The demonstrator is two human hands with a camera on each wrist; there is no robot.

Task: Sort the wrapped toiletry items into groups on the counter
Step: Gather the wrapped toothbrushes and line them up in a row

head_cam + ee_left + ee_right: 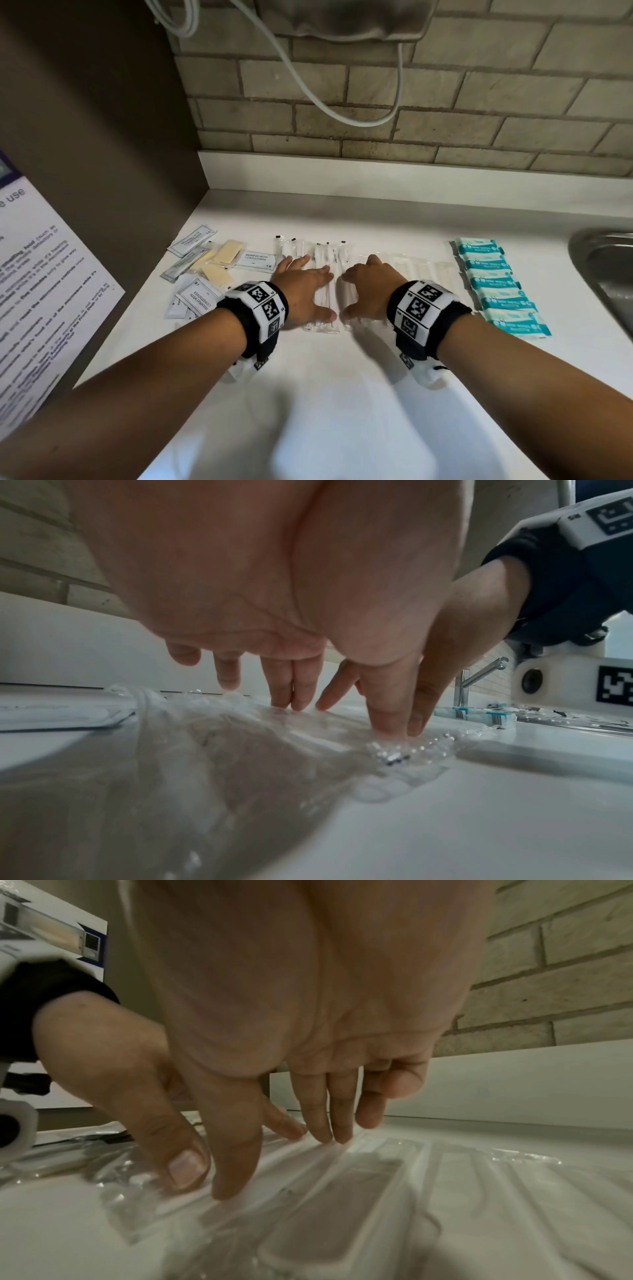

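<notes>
Head view: on the white counter (342, 394), the left hand (301, 294) and right hand (371, 289) lie flat with fingers straight, gripping nothing, pressing on clear-wrapped packs (322, 260) at centre. At 9 o'clock lie sachets (255, 259) reading "SHAMPOO WITH CONDITIONER" and cream soaps (227, 253). At 3 o'clock sit teal packets (496, 281), print unreadable, then a sink (603, 274). A notice (37, 291) at far left shows "use".

Left wrist view: fingertips (387, 723) touch crinkled wrap (240, 750).

Right wrist view: straight fingers (236, 1177) rest on flat clear packs (342, 1218).
</notes>
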